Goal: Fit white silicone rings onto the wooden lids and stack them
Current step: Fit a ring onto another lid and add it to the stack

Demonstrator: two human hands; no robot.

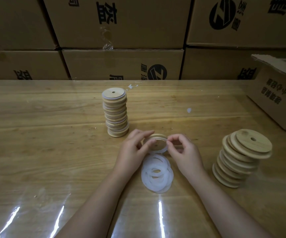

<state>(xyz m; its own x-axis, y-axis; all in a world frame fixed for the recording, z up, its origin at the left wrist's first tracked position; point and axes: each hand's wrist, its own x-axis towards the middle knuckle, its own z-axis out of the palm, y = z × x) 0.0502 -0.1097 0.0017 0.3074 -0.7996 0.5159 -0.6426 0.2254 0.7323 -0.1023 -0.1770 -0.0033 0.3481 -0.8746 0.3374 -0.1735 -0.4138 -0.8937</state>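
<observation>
Mid-frame, left hand (135, 148) and right hand (181, 148) both pinch one wooden lid (156, 142), working a white ring (162, 149) round it. Next I'd guess: seat it fully, then onto the finished stack (115, 114) upper centre.

Black Chinese characters, cropped and partly hidden, were printed on the stacked cartons (121, 23) across the top of the frame, along with a round black logo (222, 14) resembling a slanted Z. The open carton (274, 95) at the right edge carried upside-down Chinese characters, too blurred to read.
</observation>
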